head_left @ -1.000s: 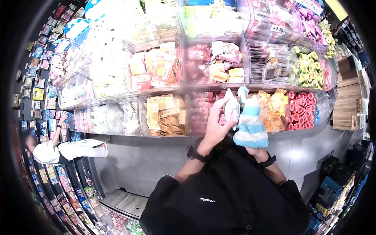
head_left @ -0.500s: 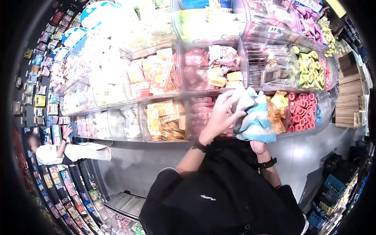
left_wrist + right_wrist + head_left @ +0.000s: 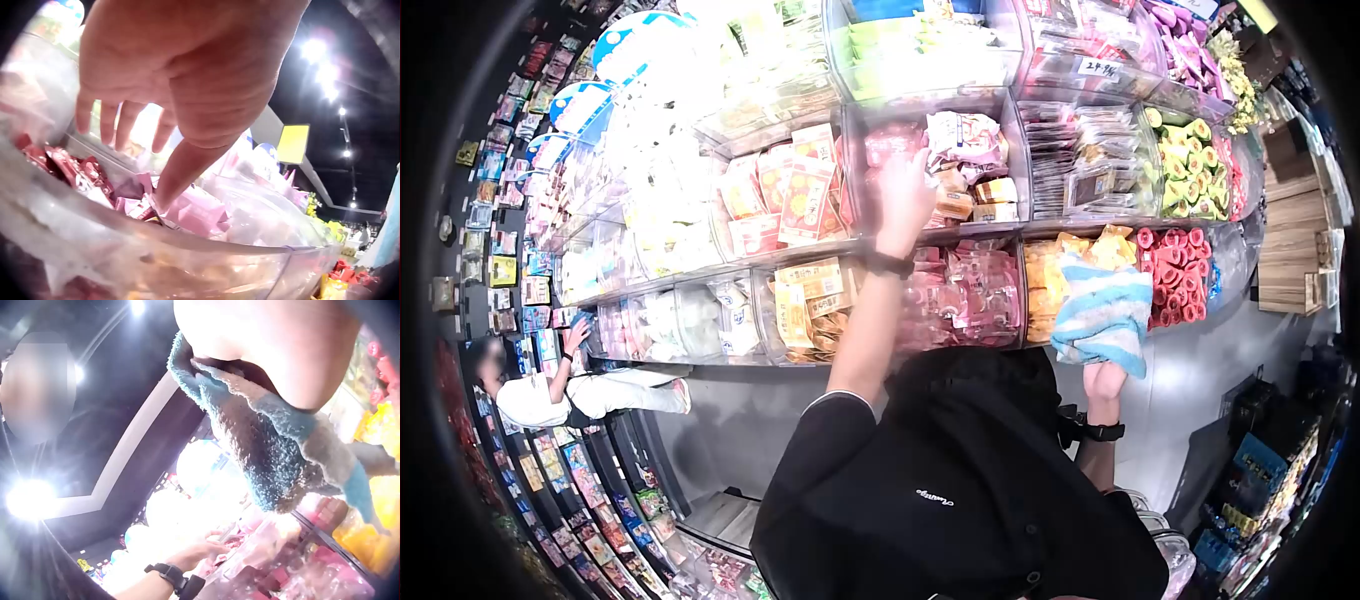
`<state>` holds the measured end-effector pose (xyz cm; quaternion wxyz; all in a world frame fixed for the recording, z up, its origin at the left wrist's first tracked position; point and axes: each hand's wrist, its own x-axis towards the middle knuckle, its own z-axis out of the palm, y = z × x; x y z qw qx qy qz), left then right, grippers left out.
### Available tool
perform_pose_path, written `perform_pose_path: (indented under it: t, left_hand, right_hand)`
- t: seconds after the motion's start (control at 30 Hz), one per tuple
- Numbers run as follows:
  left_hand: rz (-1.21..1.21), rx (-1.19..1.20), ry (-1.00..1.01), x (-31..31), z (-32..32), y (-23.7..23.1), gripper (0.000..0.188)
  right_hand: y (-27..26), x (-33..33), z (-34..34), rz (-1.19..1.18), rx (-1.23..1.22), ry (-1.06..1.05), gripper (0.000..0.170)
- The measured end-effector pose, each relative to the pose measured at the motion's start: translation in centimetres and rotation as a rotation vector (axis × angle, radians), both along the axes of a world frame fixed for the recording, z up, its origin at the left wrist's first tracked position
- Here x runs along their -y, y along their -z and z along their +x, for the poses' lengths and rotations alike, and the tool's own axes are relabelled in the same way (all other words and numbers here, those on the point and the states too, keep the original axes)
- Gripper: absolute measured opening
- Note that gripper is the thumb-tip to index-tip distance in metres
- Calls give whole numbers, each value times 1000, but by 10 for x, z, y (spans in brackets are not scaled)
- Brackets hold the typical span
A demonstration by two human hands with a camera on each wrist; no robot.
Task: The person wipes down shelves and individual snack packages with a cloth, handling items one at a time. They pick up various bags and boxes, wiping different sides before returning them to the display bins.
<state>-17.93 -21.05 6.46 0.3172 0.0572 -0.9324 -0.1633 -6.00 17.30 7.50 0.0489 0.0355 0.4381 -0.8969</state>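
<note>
My left hand (image 3: 905,205) reaches over an upper clear bin, above red packets and beside a pink-and-white packet (image 3: 965,138). In the left wrist view the fingers of the left hand (image 3: 181,81) are spread, with the thumb down by pink packets (image 3: 194,209). A fuzzy blue-and-white striped cloth (image 3: 1105,315) is held in my right hand (image 3: 1105,380) over the front bins at the right. The right wrist view shows that hand (image 3: 269,337) at the folded cloth (image 3: 269,456), its fingertips hidden in the fabric.
Front bins hold brown packets (image 3: 810,290), pink packets (image 3: 975,290), yellow packets (image 3: 1048,280) and red rolled items (image 3: 1175,290). Clear dividers and raised rims separate the bins. Another person (image 3: 550,395) stands at the shelves on the left. Grey floor (image 3: 740,405) lies below the display.
My left hand has left the cloth and moved up and left to the upper bin; the white packet it pinched earlier is no longer visible. My right hand has carried the cloth rightward.
</note>
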Motion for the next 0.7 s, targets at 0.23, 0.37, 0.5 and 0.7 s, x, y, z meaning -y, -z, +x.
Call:
perform_pose_path:
  t: [0.23,0.37,0.5,0.7]
  left_hand:
    - [162,507,354,-12,-12,47,34]
    - [42,519,320,-16,-12,41,37]
    - [53,483,316,-16,-5,29,28]
    - [45,335,345,-8,-9,33,20]
  right_hand:
    - [-6,0,7,-45,92,117,38]
    - [-8,0,9,-97,103,108,38]
    - [-13,4,10,-60,58,72,36]
    - [-7,-4,15,-40,-8,-40,42]
